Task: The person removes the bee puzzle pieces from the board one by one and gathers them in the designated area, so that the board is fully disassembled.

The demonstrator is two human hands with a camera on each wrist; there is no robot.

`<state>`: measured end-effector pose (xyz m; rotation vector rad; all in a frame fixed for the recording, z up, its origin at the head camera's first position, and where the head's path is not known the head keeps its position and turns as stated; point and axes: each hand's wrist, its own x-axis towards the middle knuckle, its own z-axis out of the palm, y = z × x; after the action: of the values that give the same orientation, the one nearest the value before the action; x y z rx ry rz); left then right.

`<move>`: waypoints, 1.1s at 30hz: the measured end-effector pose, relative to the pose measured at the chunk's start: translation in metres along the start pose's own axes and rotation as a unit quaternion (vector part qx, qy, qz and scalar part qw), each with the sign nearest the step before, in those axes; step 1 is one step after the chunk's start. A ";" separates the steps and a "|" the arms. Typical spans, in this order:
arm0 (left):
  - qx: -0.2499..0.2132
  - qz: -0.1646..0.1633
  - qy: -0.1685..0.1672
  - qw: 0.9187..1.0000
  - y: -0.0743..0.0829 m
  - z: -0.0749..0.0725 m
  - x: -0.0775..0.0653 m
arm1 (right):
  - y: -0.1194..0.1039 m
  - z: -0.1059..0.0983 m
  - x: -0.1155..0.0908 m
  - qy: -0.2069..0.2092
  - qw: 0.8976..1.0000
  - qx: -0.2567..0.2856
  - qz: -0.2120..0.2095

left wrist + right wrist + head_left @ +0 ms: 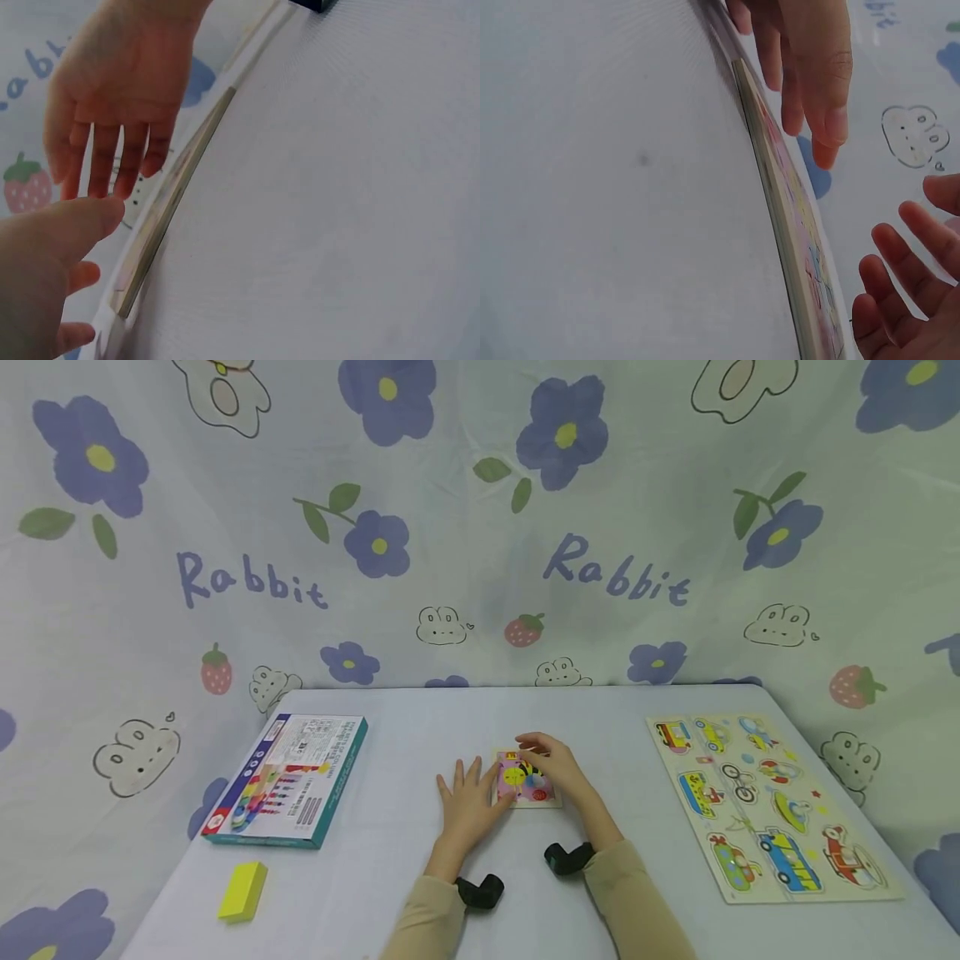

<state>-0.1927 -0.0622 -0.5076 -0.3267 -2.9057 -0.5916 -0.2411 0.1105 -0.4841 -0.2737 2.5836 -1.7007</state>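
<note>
A small pink jigsaw puzzle board [517, 777] with a bee picture lies mid-table. My left hand [468, 810] reaches to its left side, fingers spread, the thumb near the lower edge. My right hand [561, 770] hovers around the upper right of the board, its fingers loosely bent and partly covering the picture. In the left wrist view the right hand [127, 97] hangs its fingers with gaps between them, nothing held. The right wrist view has the puzzle's edge [776, 195] side-on, lying flat, with thin lines between its pieces. Whether any fingertip touches it is hard to tell.
To the left lies a flat picture box [300, 785], with a yellow block [242, 892] in front of it. On the right rests a large vehicle puzzle board [750, 843]. A printed cloth [480, 543] hangs behind the table. Black wrist devices [480, 893] sit on both wrists.
</note>
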 end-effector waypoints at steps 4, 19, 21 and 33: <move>0.002 0.004 0.000 1.000 -0.001 0.001 -0.001 | 0.002 0.004 0.005 -0.001 1.000 -0.009 -0.007; 0.026 0.009 0.000 1.000 -0.005 0.007 -0.003 | 0.020 0.013 0.015 0.004 0.985 -0.151 -0.084; 0.028 0.009 -0.003 1.000 -0.005 0.007 -0.004 | 0.022 0.014 0.015 0.001 0.980 -0.181 -0.087; 0.036 0.015 -0.001 0.999 -0.004 0.005 -0.005 | 0.021 0.017 0.019 -0.024 0.964 -0.254 -0.073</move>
<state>-0.1895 -0.0644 -0.5144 -0.3597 -2.9108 -0.4805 -0.2608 0.1003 -0.5089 -0.5217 2.9821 -1.0089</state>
